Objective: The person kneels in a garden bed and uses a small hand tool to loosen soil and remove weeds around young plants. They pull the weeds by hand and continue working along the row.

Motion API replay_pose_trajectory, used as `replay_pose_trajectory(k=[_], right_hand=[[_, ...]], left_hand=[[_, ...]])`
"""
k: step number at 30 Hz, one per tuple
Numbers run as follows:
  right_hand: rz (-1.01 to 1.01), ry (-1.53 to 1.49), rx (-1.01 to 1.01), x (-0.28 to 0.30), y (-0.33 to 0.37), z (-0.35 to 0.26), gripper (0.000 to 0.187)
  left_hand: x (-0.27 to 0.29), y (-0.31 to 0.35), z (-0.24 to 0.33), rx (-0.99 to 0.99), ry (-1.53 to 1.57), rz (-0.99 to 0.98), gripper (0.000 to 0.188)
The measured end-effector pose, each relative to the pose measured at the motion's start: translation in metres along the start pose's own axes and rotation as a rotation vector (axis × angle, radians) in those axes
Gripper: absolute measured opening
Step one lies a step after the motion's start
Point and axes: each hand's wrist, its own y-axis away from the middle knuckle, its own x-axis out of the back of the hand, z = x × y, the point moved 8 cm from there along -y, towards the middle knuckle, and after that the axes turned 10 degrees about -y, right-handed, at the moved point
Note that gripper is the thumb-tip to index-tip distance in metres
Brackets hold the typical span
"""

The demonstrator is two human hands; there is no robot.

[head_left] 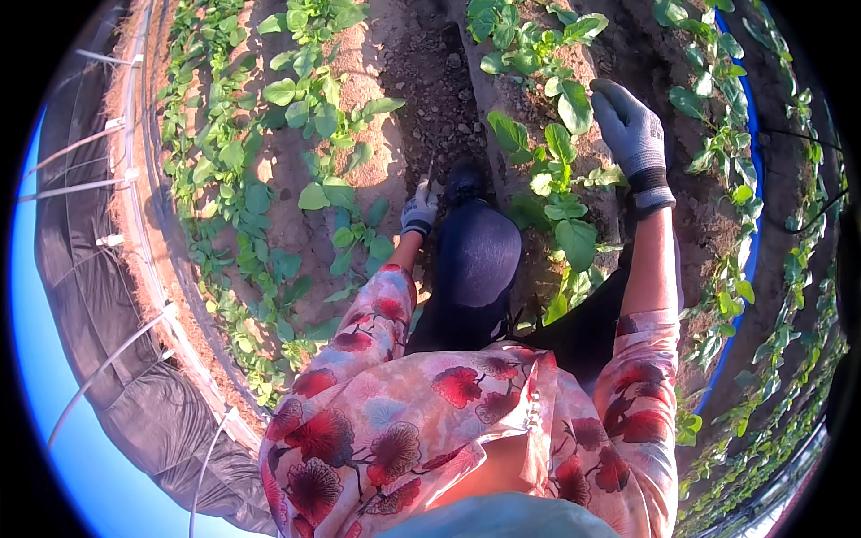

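Observation:
My left hand (419,212), in a grey knitted glove, is closed around a thin, narrow hand tool (431,167) that points away from me over the dark furrow. Its exact kind is too small to tell. Just right of this hand is my bent knee in dark trousers (480,255). Out to the right, my right hand (630,133) wears a matching grey glove with a dark cuff. Its fingers reach forward, slightly curved, beside a broad green leaf (575,108) of the middle plant row; nothing shows in them, though the palm side is hidden.
Rows of leafy green plants (565,193) run away from me on raised soil beds, with more rows (229,161) to the left. A dark furrow (439,85) lies between beds. Black sheeting (99,359) and thin hoops line the left; a blue line (752,179) runs along the right.

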Motion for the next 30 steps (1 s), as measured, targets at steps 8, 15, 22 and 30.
replay_pose_trajectory(k=[8, 15, 22, 30], right_hand=[[0.035, -0.139, 0.006, 0.005, 0.002, -0.009, 0.028], [0.022, -0.184, -0.035, 0.002, 0.001, -0.002, 0.026], [0.069, -0.128, -0.024, 0.020, -0.001, -0.013, 0.026], [0.040, -0.171, -0.008, 0.009, -0.005, -0.013, 0.024]], left_hand=[[-0.003, 0.034, -0.036, -0.021, 0.426, 0.196, 0.051], [0.067, -0.069, 0.047, 0.081, 0.729, 0.086, 0.046], [0.150, -0.187, 0.107, 0.150, 0.783, 0.077, 0.042], [0.120, -0.193, 0.085, 0.099, -0.136, 0.177, 0.050]])
